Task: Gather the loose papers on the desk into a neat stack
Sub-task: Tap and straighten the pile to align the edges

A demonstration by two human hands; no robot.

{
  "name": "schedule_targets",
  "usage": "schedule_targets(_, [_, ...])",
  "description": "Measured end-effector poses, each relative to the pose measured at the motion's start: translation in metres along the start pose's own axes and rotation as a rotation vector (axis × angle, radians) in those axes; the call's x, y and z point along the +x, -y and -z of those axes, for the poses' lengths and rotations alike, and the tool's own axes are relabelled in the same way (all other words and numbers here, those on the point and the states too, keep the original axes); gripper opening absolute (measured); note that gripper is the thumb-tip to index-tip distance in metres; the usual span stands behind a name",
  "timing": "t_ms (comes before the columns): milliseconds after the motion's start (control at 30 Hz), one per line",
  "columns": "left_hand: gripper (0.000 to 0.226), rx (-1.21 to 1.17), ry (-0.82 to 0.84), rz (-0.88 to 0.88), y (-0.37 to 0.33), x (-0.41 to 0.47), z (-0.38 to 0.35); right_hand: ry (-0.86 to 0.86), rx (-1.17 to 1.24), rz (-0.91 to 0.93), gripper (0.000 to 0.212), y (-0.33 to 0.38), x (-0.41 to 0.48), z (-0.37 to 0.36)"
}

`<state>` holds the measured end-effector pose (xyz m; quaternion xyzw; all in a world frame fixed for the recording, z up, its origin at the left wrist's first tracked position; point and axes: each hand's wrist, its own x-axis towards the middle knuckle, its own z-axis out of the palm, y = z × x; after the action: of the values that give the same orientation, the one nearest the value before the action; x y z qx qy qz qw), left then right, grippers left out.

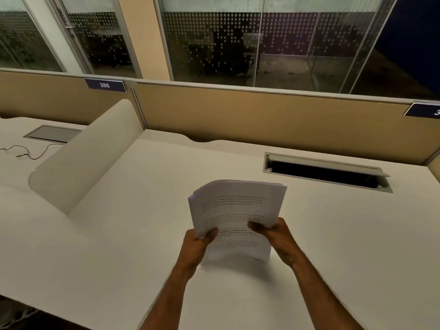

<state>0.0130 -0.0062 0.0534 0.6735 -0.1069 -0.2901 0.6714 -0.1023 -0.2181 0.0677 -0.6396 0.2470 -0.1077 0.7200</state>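
Your hands are both clamped on the stack of papers [235, 217], one at each side of its lower half. Your left hand [198, 246] grips the left edge with the thumb lying across the printed front sheet; your right hand [273, 234] grips the right edge, its thumb also pressed on the front. You hold the stack upright, its bottom edge at or just above the white bench [333, 246] — you cannot tell which, because the lower part is blurred. The top of the stack curls away from you, toward the far side, and the sheet edges at the upper left corner are slightly fanned, not flush. Lines of text run across the front page, too small to read.

Far and to the right of the papers, an open cable slot [326, 173] is sunk into the bench. To the left, a rounded white divider panel [85, 156] stands between your bench and the next one, where a thin dark cable [28, 151] lies. A tan partition [262, 115] runs along the far edge, carrying a number plate [104, 85] that reads 386.
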Motion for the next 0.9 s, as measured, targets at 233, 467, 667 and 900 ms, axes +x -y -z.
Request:
schedule_targets(233, [0.024, -0.321, -0.089, -0.097, -0.041, 0.017, -0.001, 0.059, 0.298, -0.009, 0.051, -0.005, -0.009, 0.041])
schedule_targets(467, [0.059, -0.580, -0.094, -0.048, -0.044, 0.010, -0.044, 0.038, 0.629, 0.086, 0.047, 0.010, -0.007, -0.003])
schedule_targets(667, [0.067, -0.587, 0.014, 0.003, -0.027, 0.005, 0.010, -0.108, 0.368, 0.135, 0.026, 0.035, -0.005, 0.025])
schedule_targets(900, [0.059, 0.107, 0.194, -0.059, -0.074, 0.039, 0.085, -0.028, 0.000, 0.089, 0.041, 0.033, -0.007, 0.051])
